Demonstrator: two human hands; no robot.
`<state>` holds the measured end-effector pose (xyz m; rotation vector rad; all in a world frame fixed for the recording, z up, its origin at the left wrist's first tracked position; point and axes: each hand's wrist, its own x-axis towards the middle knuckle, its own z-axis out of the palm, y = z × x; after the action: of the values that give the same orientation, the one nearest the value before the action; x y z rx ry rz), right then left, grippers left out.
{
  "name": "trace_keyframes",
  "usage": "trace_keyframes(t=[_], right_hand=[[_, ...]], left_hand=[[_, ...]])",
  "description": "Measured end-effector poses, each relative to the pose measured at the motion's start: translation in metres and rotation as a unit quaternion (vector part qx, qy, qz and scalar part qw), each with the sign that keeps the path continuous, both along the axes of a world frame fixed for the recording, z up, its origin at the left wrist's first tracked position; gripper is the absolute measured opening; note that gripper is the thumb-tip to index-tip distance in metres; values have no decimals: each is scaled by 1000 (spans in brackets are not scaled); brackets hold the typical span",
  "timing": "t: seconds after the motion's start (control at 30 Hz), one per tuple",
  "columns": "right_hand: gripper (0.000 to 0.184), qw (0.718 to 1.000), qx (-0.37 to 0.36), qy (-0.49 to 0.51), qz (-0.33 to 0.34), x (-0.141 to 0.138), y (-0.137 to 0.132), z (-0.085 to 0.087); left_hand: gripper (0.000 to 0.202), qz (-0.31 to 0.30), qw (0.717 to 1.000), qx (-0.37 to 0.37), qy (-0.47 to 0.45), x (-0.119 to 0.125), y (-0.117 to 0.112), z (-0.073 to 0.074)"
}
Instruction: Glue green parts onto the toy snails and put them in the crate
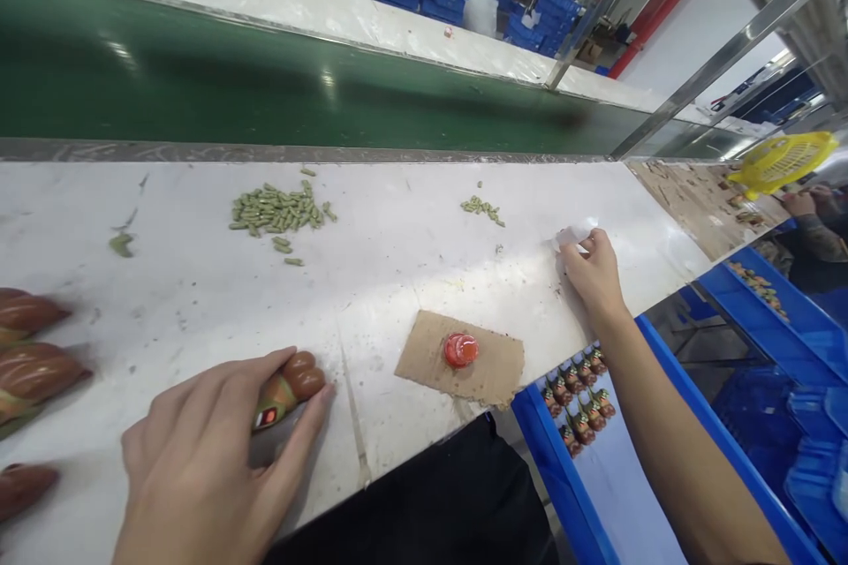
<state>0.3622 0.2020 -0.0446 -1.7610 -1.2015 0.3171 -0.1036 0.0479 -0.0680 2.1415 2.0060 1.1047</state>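
Note:
My left hand (pixel 205 441) is closed around a small brown and green figurine (pixel 284 393) lying on the white tabletop; a red-and-white patch shows on its side. At the right, my right hand (pixel 593 269) rests on the table with its fingers pinched at a small whitish, translucent piece (pixel 568 237), too unclear to name. Between the hands is a piece of cardboard (pixel 494 369) bearing a round red cap-like dish (pixel 460 350) of glossy red stuff. Larger brown and green figurines (pixel 40 375) lie at the left edge, partly out of view.
Small green pellet-like pieces form a larger pile (pixel 278 210) and a smaller one (pixel 483 208). Behind runs a green conveyor belt (pixel 265 88). Below right, a blue crate (pixel 556 485) holds several small figurines (pixel 579 397). A yellow basket (pixel 782 161) and another person's hands (pixel 805 201) are farther right.

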Motion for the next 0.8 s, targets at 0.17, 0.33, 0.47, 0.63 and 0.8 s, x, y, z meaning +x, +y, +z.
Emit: trace_keyframes(t=[0.17,0.33,0.47,0.63,0.8], right_hand=[[40,999,-22,-32,-8,-1,-3,6],[38,994,16,-86,-70,-38,-40,30],[20,992,16,-117,42,-96,-60,60],[19,897,-40,-152,414,-205,-39,92],[22,820,-114,-306,470,-300,-8,89]], left_hand=[[25,-27,997,-2,69,-6,-1,2],[29,-74,997,-29,-10,-3,-9,20],[26,-68,985,-47,-154,4,-13,36],[29,-47,962,-87,-253,7,-20,36],[32,-42,937,-97,-333,8,-27,33]])
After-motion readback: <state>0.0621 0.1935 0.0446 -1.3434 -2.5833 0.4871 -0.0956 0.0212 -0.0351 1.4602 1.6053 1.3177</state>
